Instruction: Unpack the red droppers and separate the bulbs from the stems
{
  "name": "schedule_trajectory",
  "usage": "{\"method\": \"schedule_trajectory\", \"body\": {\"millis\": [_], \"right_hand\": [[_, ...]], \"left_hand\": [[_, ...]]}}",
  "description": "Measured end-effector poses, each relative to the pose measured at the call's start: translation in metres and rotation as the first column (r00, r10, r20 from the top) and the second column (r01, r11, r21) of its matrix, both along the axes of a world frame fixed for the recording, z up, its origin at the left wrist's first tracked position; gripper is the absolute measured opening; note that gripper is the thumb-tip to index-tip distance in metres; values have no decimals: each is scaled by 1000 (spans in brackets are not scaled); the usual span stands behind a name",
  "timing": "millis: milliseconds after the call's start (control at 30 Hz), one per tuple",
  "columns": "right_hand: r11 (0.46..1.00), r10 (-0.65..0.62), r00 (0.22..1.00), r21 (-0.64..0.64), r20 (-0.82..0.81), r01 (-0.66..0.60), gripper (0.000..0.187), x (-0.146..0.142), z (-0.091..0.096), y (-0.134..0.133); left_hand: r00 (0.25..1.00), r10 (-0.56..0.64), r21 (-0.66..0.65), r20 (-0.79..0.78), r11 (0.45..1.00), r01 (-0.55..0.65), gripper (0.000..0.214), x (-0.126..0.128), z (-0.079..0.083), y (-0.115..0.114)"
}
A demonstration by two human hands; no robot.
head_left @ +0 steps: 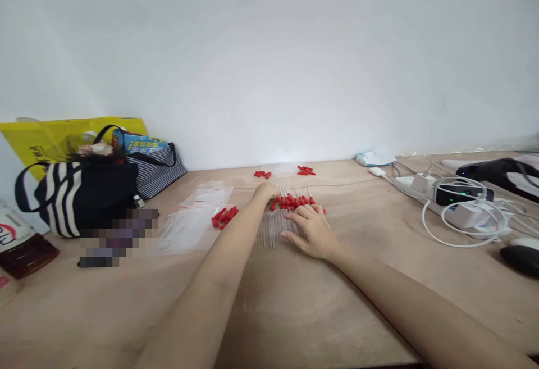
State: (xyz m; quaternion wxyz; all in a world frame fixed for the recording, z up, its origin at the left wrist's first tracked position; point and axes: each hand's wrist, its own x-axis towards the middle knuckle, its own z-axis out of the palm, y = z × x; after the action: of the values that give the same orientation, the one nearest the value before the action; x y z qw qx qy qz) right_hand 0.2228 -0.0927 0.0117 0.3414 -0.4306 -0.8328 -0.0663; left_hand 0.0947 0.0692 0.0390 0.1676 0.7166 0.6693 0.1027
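A row of clear thin tubes lies side by side on the wooden table in front of me. Just beyond it is a group of droppers with red bulbs, their clear stems pointing away. My right hand rests at the right side of the row, thumb apart from the fingers, fingertips by the tubes and red bulbs. My left hand reaches to the far left end of the droppers; its fingers are mostly hidden. Loose red bulbs lie left of my left forearm, partly on clear plastic bags.
Farther back, more red bulbs and red-bulbed droppers lie near the wall. At left are a black striped bag, a yellow bag and a bottle. White cables and chargers and a mouse occupy the right.
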Motion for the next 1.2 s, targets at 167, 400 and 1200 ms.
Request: {"method": "schedule_trajectory", "body": {"millis": [167,400,1200], "right_hand": [[998,-61,998,7,-27,61,37,9,-1,6],[976,-198,948,39,-249,215,41,14,-10,19],[972,152,987,173,51,-158,22,-11,-7,-7]], "left_hand": [[999,51,4,-2,999,-51,9,-4,5,-2],[977,-157,248,144,962,118,23,-48,27,-67],[784,-552,663,-283,478,576,23,-99,-20,-156]]}}
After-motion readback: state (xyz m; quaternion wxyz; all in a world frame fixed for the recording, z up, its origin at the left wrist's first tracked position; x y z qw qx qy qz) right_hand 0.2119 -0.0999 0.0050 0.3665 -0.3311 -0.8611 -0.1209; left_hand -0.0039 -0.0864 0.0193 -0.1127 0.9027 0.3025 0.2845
